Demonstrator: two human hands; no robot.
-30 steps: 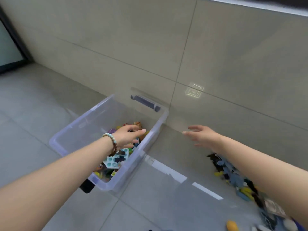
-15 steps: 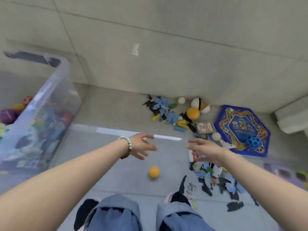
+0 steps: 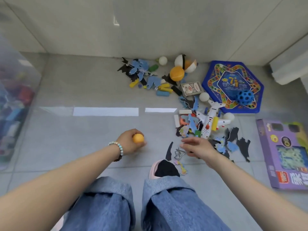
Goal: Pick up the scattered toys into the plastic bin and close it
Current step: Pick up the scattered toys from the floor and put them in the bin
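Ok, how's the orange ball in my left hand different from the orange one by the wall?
The small orange ball is gripped in the left hand; the large orange ball lies untouched on the floor. The small orange ball looks plainly smaller and smooth; the large orange ball shows a faint pale seam. Both are round and orange.

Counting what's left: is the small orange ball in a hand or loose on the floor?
In a hand: the left hand grips the small orange ball, fingers curled round it. Whether it is lifted: cannot tell.
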